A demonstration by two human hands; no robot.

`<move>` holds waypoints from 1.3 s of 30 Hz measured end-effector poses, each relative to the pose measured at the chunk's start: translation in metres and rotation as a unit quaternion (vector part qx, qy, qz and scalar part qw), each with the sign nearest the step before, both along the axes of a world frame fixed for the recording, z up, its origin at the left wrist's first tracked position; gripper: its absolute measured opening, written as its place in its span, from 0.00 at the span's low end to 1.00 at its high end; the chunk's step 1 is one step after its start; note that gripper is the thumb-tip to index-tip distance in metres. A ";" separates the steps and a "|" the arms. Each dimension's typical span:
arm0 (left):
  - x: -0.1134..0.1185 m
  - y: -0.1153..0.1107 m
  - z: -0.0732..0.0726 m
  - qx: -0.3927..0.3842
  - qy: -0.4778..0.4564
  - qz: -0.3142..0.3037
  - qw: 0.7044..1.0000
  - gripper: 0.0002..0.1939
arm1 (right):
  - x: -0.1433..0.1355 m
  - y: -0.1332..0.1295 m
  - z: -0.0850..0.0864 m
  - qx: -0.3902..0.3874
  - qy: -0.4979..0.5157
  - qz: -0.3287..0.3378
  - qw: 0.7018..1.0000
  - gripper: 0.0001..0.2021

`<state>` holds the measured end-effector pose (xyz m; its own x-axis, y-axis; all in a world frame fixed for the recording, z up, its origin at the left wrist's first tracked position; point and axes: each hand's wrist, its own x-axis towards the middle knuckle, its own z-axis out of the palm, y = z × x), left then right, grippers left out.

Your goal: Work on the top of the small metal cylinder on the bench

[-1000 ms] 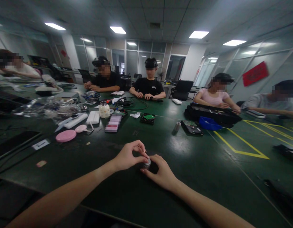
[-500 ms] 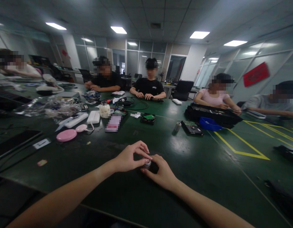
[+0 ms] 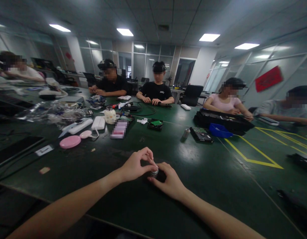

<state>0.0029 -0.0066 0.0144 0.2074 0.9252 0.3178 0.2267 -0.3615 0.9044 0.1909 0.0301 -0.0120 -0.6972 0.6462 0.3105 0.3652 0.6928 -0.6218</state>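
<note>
A small silver metal cylinder point(image 3: 154, 173) stands upright on the green table near its front edge. My right hand point(image 3: 169, 182) curls round it from the right, thumb in front and fingers behind, holding it steady. My left hand point(image 3: 138, 164) comes from the left, its thumb and forefinger pinched together at the top of the cylinder. What sits between those fingertips is too small to make out. The fingers hide part of the cylinder. A similar metal cylinder point(image 3: 186, 133) stands farther off, beside a hard drive point(image 3: 202, 134).
Another opened drive point(image 3: 155, 124) lies mid-table. To the left are a pink round case point(image 3: 70, 141), a phone point(image 3: 119, 129), a jar point(image 3: 110, 115) and crumpled plastic bags point(image 3: 56, 113). A blue tray point(image 3: 220, 130) sits right, before a black casing point(image 3: 223, 119). Several people sit around the table.
My left thumb and forefinger have closed into a pinch on top of the cylinder, where they were slightly apart before. My right hand has stayed in place around it.
</note>
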 end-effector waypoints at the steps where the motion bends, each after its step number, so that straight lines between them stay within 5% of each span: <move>1: 0.001 0.000 -0.001 -0.009 -0.017 -0.003 1.000 0.16 | 0.000 0.000 0.000 0.001 -0.001 -0.002 1.000 0.15; 20: -0.008 0.017 -0.011 0.036 -0.124 0.029 0.991 0.22 | 0.001 0.000 -0.001 -0.013 -0.001 -0.008 1.000 0.16; 24: -0.026 0.034 -0.025 0.029 -0.031 0.083 0.996 0.21 | 0.001 0.001 -0.002 -0.006 -0.001 -0.007 1.000 0.15; 29: -0.037 0.046 -0.041 -0.024 0.037 0.056 0.997 0.17 | 0.002 0.001 -0.003 -0.010 -0.001 -0.006 1.000 0.16; 39: -0.041 0.041 -0.029 -0.024 0.085 0.054 0.995 0.18 | 0.001 0.001 -0.002 -0.016 0.000 -0.004 1.000 0.16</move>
<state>-0.0385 0.0346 -0.0145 0.1529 0.9583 0.2415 0.4139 -0.2840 0.8649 0.1921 0.0307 -0.0143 -0.6928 0.6608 0.2888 0.3704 0.6696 -0.6437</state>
